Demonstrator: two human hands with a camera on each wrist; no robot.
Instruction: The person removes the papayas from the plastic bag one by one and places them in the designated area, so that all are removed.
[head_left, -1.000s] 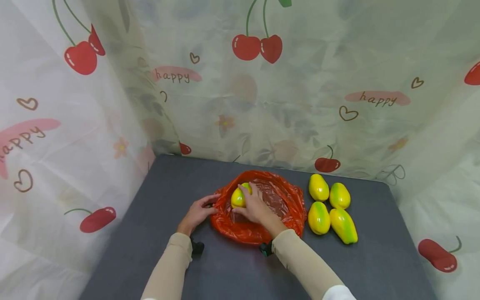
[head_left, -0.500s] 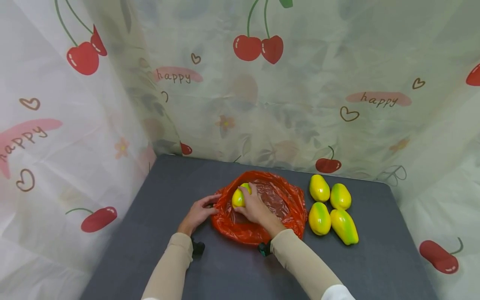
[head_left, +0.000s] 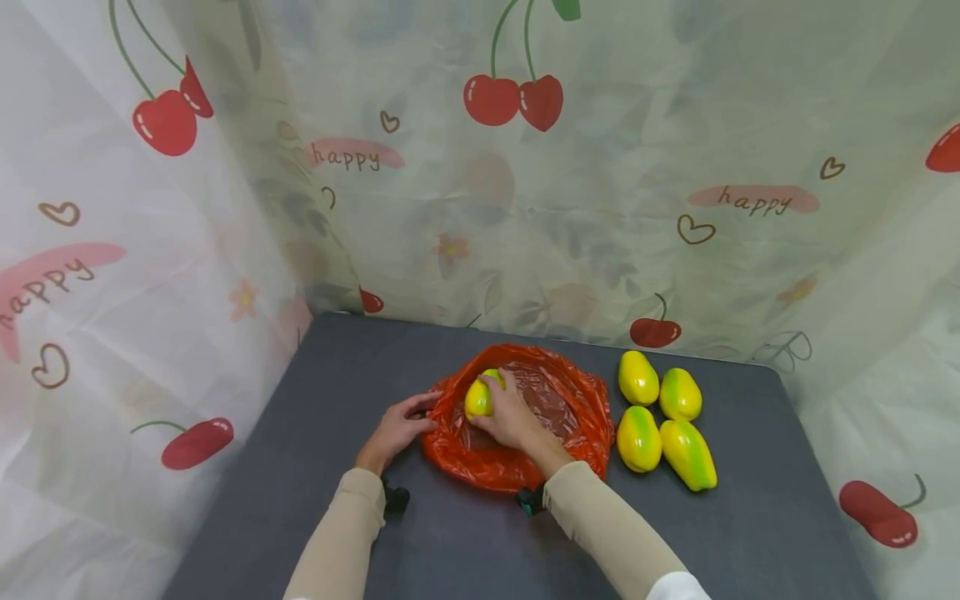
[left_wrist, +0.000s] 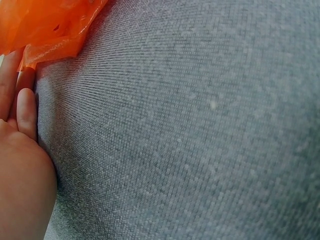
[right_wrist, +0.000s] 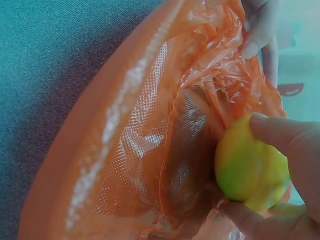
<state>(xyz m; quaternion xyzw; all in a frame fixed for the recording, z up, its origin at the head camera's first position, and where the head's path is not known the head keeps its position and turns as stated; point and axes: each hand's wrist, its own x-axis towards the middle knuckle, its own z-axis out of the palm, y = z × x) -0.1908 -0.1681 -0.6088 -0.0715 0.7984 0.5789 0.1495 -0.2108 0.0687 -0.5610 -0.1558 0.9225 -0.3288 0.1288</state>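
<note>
A red-orange plastic bag point(head_left: 555, 467) lies spread on the dark table with its mouth facing up. Inside its left part, my right hand point(head_left: 513, 417) grips a yellow-green mango point(head_left: 478, 401) between thumb and fingers. The right wrist view shows the mango point(right_wrist: 245, 165) against the bag's crumpled inner side point(right_wrist: 190, 140). At the bag's left rim, my left hand point(head_left: 397, 427) holds the edge of the plastic. Some of its fingers are covered by the bag point(left_wrist: 60, 35) in the left wrist view.
Several more yellow-green mangoes point(head_left: 639, 439) lie grouped to the right of the bag on the dark table point(head_left: 465, 550). A hanging sheet point(head_left: 585, 217) printed with cherries encloses the table's back and sides.
Hands, bag and mango hold nearly the same positions throughout. Only a slight shift of the whole head view shows.
</note>
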